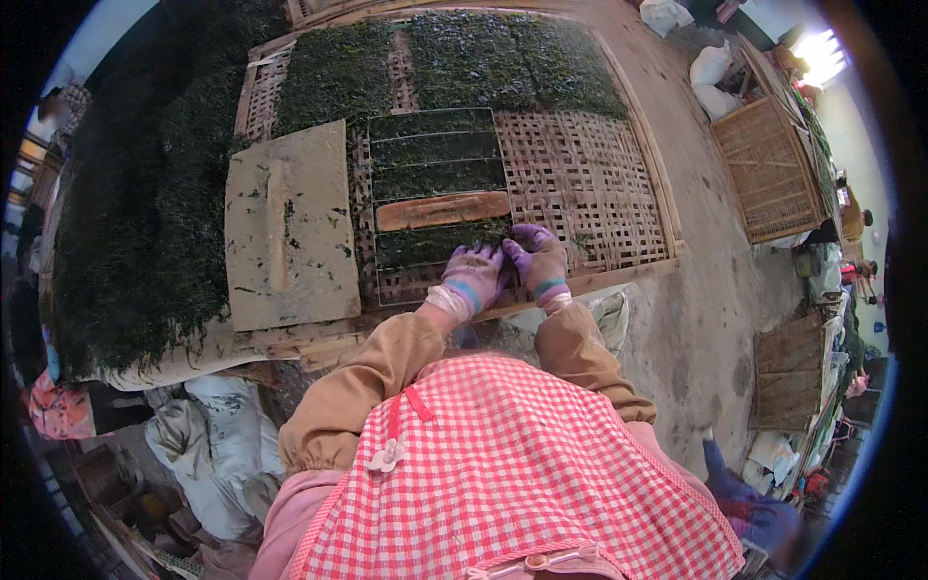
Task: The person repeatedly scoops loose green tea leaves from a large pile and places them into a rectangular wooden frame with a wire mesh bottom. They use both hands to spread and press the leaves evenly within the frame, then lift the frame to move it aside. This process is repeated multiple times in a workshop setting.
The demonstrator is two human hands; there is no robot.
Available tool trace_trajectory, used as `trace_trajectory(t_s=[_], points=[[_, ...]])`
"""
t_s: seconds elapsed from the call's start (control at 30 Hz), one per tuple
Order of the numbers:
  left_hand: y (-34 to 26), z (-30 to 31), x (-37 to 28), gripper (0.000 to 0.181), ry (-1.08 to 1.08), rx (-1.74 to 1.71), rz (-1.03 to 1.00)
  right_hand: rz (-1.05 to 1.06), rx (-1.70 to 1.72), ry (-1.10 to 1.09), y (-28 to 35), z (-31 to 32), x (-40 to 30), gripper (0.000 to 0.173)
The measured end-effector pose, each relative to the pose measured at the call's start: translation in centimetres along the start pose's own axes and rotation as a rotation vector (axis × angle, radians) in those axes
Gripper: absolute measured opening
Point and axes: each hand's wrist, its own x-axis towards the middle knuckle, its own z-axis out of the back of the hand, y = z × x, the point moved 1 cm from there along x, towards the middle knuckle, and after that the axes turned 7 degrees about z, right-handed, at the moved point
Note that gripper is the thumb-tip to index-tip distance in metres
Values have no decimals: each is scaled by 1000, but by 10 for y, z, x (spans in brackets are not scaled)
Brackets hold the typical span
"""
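My left hand [475, 279], in a purple-palmed work glove, rests with its fingers spread a little on the near edge of a dark green layer of shredded, seaweed-like plant matter [413, 246]. Around that layer lies a thin wire frame [374, 217] with crossbars. My right hand [539, 257], gloved alike, is at the frame's near right corner with fingers curled; whether it pinches anything is hidden. A brown wooden block [442, 211] lies across the frame just beyond my hands. Beneath is a woven bamboo tray [580, 188] with a wooden rim.
Left of the frame lies a flat board [290, 225] with a raised handle and green scraps. A large heap of the greens [145, 203] spreads farther left. Finished-looking green sheets [471, 61] cover the tray's far side. White sacks [225, 435] sit lower left; woven panels [768, 170] stand right.
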Motion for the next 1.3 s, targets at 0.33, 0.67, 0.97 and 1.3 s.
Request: trace_trajectory(t_s=[0.33, 0.67, 0.97, 1.3], points=[[-14, 36, -39, 36, -224, -44, 87, 467, -334, 53, 29, 14, -14, 25], [4, 25, -25, 55, 86, 247, 111, 296, -612, 318, 55, 22, -12, 41], [84, 38, -72, 54, -493, 110, 544, 433, -489, 130, 42, 0, -26, 46], [101, 42, -108, 42, -636, 82, 368, 462, -506, 127, 62, -11, -29, 42]])
